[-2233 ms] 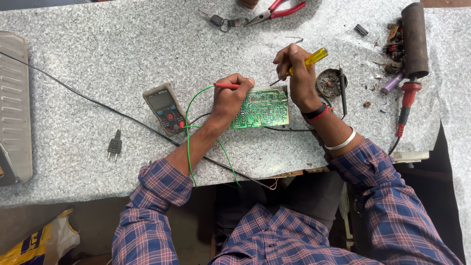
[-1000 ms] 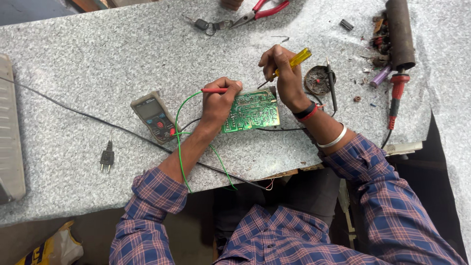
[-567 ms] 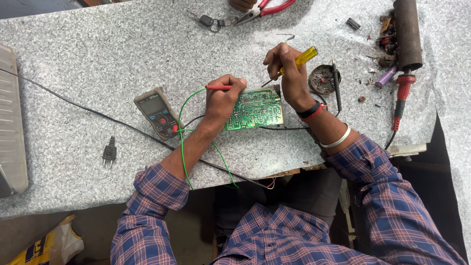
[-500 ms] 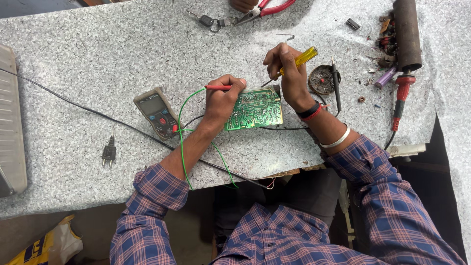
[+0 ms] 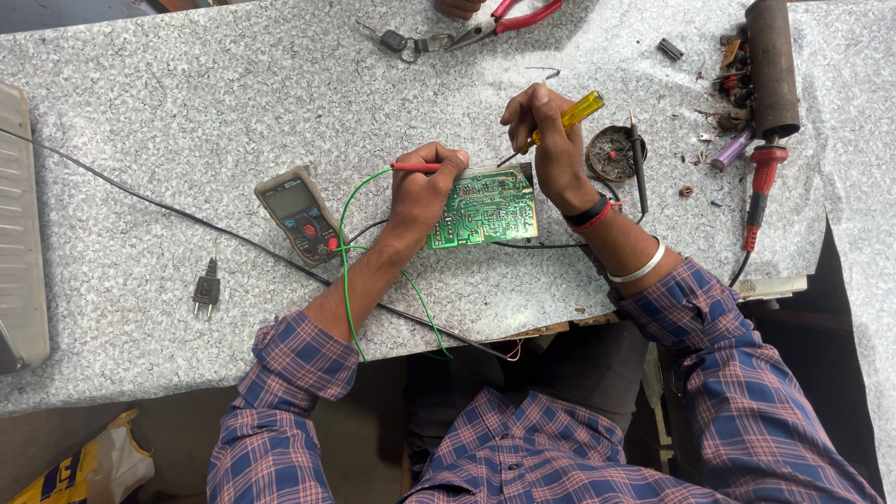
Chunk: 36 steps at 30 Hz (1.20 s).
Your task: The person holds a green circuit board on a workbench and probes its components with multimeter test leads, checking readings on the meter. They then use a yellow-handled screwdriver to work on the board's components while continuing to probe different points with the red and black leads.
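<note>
A green circuit board [image 5: 485, 207] lies on the speckled grey table [image 5: 187, 121]. My left hand [image 5: 425, 187] rests on the board's left edge and is closed around a red test probe [image 5: 415, 167] with a green lead [image 5: 347, 261] running to a dark multimeter [image 5: 301, 215]. My right hand [image 5: 551, 140] grips a yellow-handled screwdriver [image 5: 569, 114], whose metal tip touches the board's upper right corner.
A black cable [image 5: 140, 201] crosses the table, with a two-pin plug [image 5: 205, 291] near it. A soldering iron [image 5: 758, 191], a round tin [image 5: 611, 152], a brown cylinder [image 5: 771, 65] and scraps lie right. Red pliers [image 5: 518, 17] and another person's hand [image 5: 459, 7] sit at the far edge.
Both hands keep their hold on the probe and the screwdriver at the board. Only the camera view has shifted slightly.
</note>
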Motion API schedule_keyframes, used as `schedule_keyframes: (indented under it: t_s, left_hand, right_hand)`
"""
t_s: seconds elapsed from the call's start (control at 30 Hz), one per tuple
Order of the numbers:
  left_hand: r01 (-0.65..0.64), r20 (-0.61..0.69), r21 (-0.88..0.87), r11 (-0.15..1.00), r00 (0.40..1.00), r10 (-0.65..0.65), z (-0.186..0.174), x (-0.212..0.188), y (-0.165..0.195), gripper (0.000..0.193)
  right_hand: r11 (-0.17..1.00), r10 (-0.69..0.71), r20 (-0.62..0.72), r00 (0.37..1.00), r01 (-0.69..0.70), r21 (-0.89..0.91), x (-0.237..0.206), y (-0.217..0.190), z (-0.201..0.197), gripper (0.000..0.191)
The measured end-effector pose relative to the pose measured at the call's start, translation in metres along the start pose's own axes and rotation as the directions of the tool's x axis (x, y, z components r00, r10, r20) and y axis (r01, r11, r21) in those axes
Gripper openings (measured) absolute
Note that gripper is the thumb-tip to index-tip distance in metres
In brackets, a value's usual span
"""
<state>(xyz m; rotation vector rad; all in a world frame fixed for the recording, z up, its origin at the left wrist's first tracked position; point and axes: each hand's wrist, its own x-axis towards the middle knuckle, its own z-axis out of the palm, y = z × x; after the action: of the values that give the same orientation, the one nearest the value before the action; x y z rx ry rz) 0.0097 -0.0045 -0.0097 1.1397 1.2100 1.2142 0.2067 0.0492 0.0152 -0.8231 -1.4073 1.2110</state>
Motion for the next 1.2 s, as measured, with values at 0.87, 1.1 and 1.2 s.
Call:
schedule_keyframes:
  t_s: [0.87,1.1,1.2]
  left_hand:
    - [0.006,-0.007,0.010,1.000,1.000,-0.006,0.000,-0.001,0.004,0.023]
    - [-0.011,0.002,-0.007,1.000,1.000,0.011,-0.003,-0.001,0.000,0.025]
    - [0.006,-0.002,0.007,1.000,1.000,-0.006,-0.003,0.000,0.001,0.026]
  right_hand:
    - [0.984,0.049,0.043,0.998,-0.055,0.167,0.002,-0.007,0.000,0.042]
    - [0.554,0.257,0.166,0.952,-0.286,0.782,0.014,-0.016,-0.015,0.035]
    - [0.514,0.263,0.181,0.947,-0.297,0.804,0.013,-0.016,-0.018,0.033]
